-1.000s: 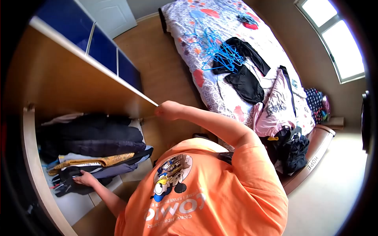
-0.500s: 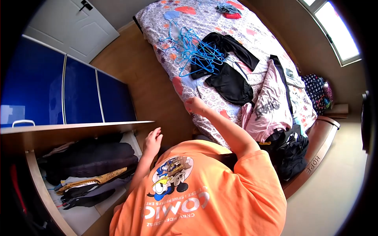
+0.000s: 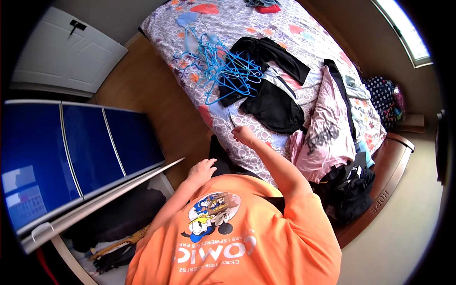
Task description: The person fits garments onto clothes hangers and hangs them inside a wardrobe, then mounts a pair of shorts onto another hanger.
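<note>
Blue hangers [image 3: 241, 75], too tangled to count, are lying over smooth black clothing [image 3: 275, 113] on the flower-patterned bed [image 3: 266, 23]. Fingers curled, the right hand [image 3: 244, 135] is hovering near; I cannot tell its grip. The left hand [image 3: 202, 171] is hanging apart, unclenched. One crumpled pink garment [image 3: 327, 142] is lying beyond; three glossy blue panels [image 3: 90, 147] are facing the wooden floor [image 3: 128, 78].

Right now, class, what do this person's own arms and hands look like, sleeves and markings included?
The left hand and right hand are bare. The forearms are uncovered, with no visible markings. The orange T-shirt has a short, plain right sleeve.
</note>
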### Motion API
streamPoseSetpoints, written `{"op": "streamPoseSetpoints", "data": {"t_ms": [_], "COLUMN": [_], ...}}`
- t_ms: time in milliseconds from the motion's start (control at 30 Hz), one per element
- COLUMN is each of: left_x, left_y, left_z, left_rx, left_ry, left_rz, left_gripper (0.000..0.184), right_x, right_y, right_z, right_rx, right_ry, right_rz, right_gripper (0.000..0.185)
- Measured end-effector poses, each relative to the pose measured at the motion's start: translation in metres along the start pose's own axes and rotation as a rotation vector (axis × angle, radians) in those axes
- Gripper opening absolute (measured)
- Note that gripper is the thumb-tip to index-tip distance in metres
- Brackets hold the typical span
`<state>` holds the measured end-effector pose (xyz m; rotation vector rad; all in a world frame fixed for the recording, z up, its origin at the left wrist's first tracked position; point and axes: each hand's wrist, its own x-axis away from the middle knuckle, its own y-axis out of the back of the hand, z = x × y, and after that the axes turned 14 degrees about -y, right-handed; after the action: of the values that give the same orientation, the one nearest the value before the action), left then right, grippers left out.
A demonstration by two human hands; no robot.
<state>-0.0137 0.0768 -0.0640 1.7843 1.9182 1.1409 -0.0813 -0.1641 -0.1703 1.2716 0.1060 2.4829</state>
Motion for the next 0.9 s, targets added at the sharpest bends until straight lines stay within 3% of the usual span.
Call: {"op": "streamPoseSetpoints", "data": {"t_ms": [67, 200, 300, 333, 433, 500, 567, 700, 800, 900], "left_x": [-0.019, -0.052, -0.075, -0.083, -0.114, -0.135, -0.151, -0.175, -0.188, -0.195], "left_y": [0.005, 0.028, 0.050, 0.056, 0.077, 0.090, 0.097, 0.106, 0.112, 0.119], "left_z": [0.018, 0.044, 0.063, 0.069, 0.082, 0.089, 0.095, 0.104, 0.107, 0.102], "left_rx": [-0.014, -0.024, -0.014, -0.014, -0.034, -0.036, -0.043, -0.032, -0.031, -0.039], "left_ry": [-0.024, -0.068, -0.088, -0.102, -0.122, -0.142, -0.130, -0.119, -0.112, -0.119], "left_rz": [0.054, 0.132, 0.150, 0.145, 0.151, 0.129, 0.118, 0.106, 0.105, 0.070], "left_gripper": [0.032, 0.032, 0.032, 0.032, 0.032, 0.031, 0.031, 0.030, 0.030, 0.030], "right_x": [-0.011, -0.086, -0.126, -0.143, -0.184, -0.204, -0.230, -0.255, -0.244, -0.220], "right_y": [0.015, 0.038, 0.059, 0.068, 0.079, 0.090, 0.094, 0.107, 0.104, 0.094], "right_z": [0.017, 0.025, 0.054, 0.061, 0.081, 0.097, 0.100, 0.103, 0.096, 0.098], "right_rx": [0.058, 0.197, 0.234, 0.254, 0.298, 0.456, 0.608, 0.705, 0.864, 0.784], "right_ry": [-0.034, 0.084, 0.033, -0.084, 0.034, 0.032, 0.155, -0.012, 0.066, 0.135], "right_rz": [-0.055, -0.370, -0.536, -0.455, -0.672, -0.674, -0.866, -0.644, -0.614, -0.660], "right_gripper": [0.025, 0.023, 0.021, 0.023, 0.027, 0.035, 0.035, 0.029, 0.017, 0.012]}}
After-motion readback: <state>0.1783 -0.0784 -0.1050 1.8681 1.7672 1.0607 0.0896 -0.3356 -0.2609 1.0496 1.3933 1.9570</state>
